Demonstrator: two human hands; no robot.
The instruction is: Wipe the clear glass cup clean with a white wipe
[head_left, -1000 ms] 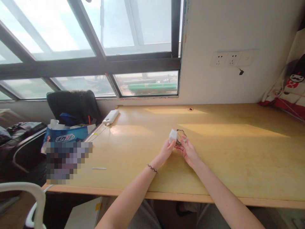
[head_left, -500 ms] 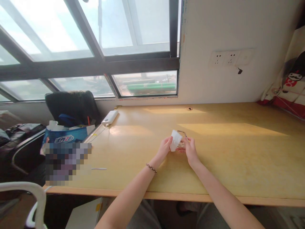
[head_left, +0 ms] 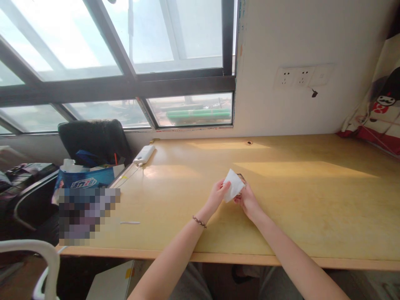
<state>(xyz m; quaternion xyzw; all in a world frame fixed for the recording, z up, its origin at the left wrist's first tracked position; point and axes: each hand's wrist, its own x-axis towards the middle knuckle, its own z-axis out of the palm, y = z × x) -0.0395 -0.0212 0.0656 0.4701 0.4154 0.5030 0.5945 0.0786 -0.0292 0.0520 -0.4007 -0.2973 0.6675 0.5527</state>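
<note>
My left hand (head_left: 216, 195) pinches a white wipe (head_left: 233, 186) between thumb and fingers, above the middle of the table (head_left: 175, 200). A pair of thin-framed glasses (head_left: 240, 176) shows behind the wipe, mostly covered by it. The fingers of my right hand (head_left: 249, 201) are closed around the glasses at their right side. Wipe and glasses meet between my two hands. A braided bracelet (head_left: 199, 221) circles my left wrist.
A white power bank (head_left: 144, 154) with a cable lies at the table's left edge. Nearer me is a thin white stick-like item (head_left: 130, 222). A blue bag (head_left: 86, 179) stands beside a dark chair (head_left: 95, 137). Wall sockets (head_left: 293, 76) sit above the table.
The wipe has turned and spread across the glasses, hiding more of them. My right hand has rotated and come closer to my left hand.
</note>
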